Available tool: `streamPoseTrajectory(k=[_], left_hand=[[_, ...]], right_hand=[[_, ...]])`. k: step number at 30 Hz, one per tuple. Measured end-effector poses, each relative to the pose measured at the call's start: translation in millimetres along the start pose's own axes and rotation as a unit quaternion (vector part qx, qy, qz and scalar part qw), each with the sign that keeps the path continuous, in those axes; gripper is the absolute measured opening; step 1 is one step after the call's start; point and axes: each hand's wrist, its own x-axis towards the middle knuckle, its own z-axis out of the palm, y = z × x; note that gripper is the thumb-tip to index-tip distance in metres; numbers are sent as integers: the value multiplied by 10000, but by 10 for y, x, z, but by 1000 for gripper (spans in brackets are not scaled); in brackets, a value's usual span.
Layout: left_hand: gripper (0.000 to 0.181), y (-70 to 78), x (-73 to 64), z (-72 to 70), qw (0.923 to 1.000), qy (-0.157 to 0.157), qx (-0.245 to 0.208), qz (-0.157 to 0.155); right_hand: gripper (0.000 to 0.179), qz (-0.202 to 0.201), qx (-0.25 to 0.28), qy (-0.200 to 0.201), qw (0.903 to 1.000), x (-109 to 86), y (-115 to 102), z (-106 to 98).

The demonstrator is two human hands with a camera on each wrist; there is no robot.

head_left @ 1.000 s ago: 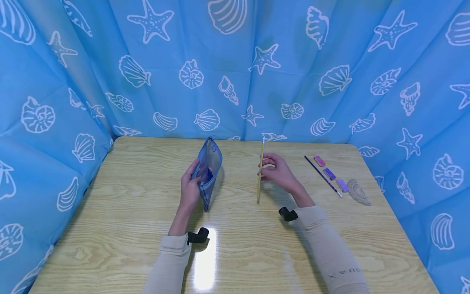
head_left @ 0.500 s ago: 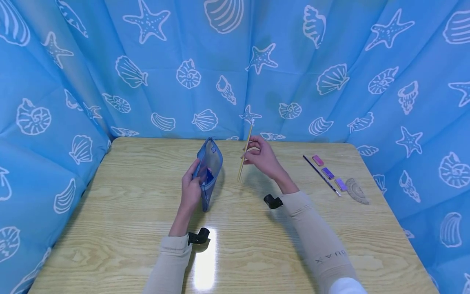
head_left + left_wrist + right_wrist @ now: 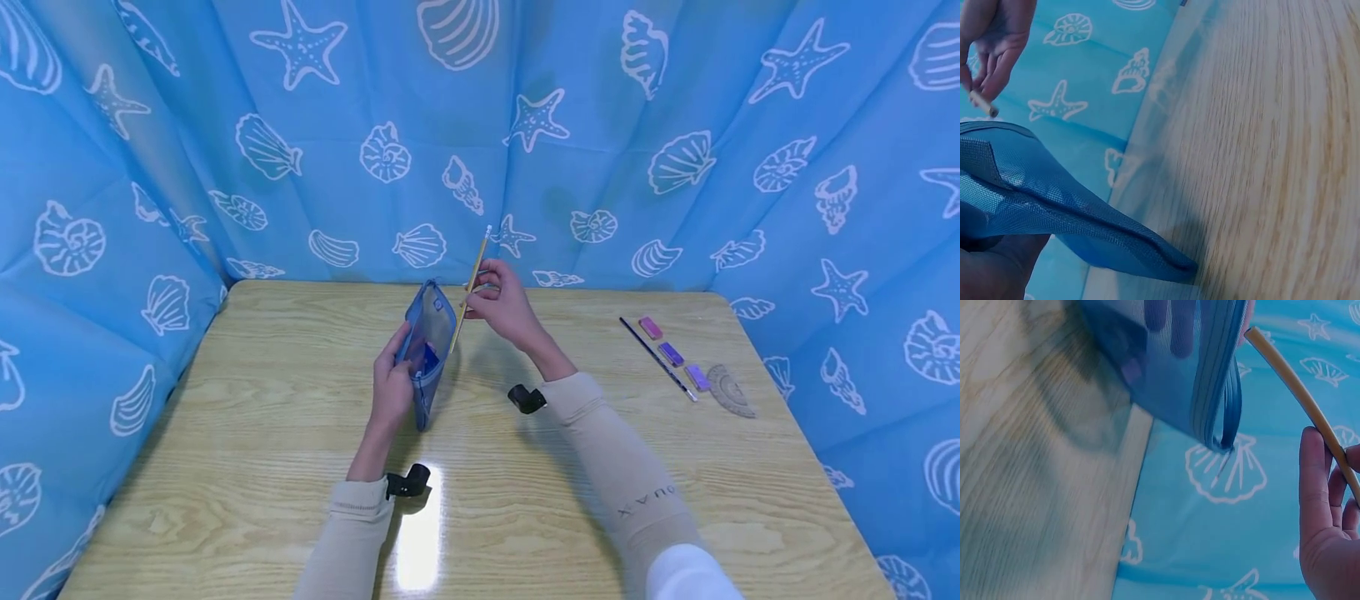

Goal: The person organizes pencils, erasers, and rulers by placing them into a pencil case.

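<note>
My left hand (image 3: 392,390) holds a blue mesh zipper pouch (image 3: 426,396), its mouth gaping up and toward the right. Through the mesh a dark blue item (image 3: 430,358) shows inside, its kind unclear. Between thumb and fingers my right hand (image 3: 504,305) pinches a yellow pencil (image 3: 477,265), tilted, white end up. Its lower end overlaps the pouch's right rim in the head view. In the right wrist view that end of the pencil (image 3: 1291,378) stands just beside the zipper edge (image 3: 1225,394). The left wrist view has the pencil tip (image 3: 985,104) right above the pouch rim (image 3: 997,127).
To the right on the wooden table (image 3: 285,467) lie a dark pencil (image 3: 657,358), a pink eraser (image 3: 651,327), a blue-purple eraser (image 3: 671,354), a lilac eraser (image 3: 698,377) and a clear protractor (image 3: 729,392). A blue shell-print curtain (image 3: 555,183) hangs behind the table.
My right hand has carried the yellow pencil leftward and up to the pouch's rim, and the pencil has tilted more. The left hand and pouch have stayed nearly still.
</note>
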Motion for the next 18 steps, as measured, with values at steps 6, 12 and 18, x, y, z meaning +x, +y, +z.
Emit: streamPoseTrajectory(k=[6, 12, 18], left_hand=[[65, -20, 28, 33, 9999, -32, -160, 45], [65, -15, 29, 58, 9999, -3, -111, 108], [65, -2, 31, 72, 9996, -60, -234, 171]], right_hand=[[41, 23, -24, 14, 10000, 42, -20, 111], [42, 115, -77, -35, 9999, 44, 8, 215], [44, 312, -330, -76, 9989, 4, 61, 314]])
